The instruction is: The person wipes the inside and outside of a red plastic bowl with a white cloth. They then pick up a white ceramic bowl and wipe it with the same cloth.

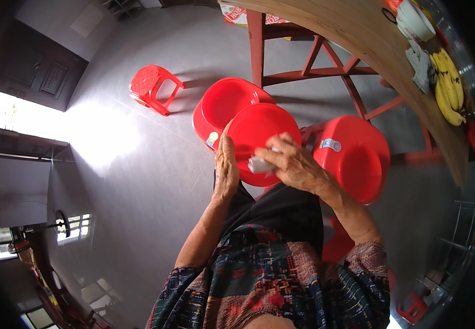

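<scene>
A round red plastic plate (257, 129) is held up in front of me, tilted toward my body. My left hand (226, 170) grips its left rim, fingers closed along the edge. My right hand (292, 162) presses a small white cloth (259, 164) against the lower face of the plate. Two red plastic basins sit on the floor beyond: one (223, 101) behind the plate, the other (358, 156) to the right of my right hand.
A wooden table (369, 38) on a red frame (325, 68) spans the upper right, carrying bananas (448, 85), a grey rag (421, 63) and a bowl (416, 19). A small red stool (152, 88) stands on the grey floor at left. Bright glare marks the floor at left.
</scene>
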{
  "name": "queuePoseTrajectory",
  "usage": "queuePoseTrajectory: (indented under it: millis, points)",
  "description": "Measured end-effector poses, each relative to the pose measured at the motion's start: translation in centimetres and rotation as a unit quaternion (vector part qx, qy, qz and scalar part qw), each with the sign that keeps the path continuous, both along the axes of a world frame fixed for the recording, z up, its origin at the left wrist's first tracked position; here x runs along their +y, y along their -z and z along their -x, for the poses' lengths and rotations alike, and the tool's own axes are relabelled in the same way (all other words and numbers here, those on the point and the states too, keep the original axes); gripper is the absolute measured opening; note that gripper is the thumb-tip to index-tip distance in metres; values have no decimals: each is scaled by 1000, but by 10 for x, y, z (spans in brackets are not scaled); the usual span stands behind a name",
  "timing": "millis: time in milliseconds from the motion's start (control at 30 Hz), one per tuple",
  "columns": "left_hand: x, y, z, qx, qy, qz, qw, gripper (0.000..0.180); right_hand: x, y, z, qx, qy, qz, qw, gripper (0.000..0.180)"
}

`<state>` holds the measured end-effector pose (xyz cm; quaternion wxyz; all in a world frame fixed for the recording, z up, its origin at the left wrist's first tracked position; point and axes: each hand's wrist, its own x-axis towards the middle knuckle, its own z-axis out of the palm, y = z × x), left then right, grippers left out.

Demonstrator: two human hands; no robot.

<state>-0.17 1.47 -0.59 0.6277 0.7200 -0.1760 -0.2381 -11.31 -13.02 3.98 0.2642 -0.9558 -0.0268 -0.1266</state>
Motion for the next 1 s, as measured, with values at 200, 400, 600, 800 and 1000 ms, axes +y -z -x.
queuePoseTrajectory:
  millis: [200,400,600,800,1000]
  points:
    - [-15,-40,19,-59,2,-15,998,60,-14,29,-24,-119,126,270,947,38]
    - [-16,-24,18,-128,-18,1,992,52,15,56,-5,52,157,215,962,44]
    - [-9,-19,18,-76,2,24,997,56,32,41,2,162,-21,-246,955,24]
    - [4,-21,11,-125,6,31,992,52,14,35,-5,-13,39,-317,948,37]
    - [-6,-18,19,-124,-32,33,991,48,31,65,-4,-91,66,48,992,46]
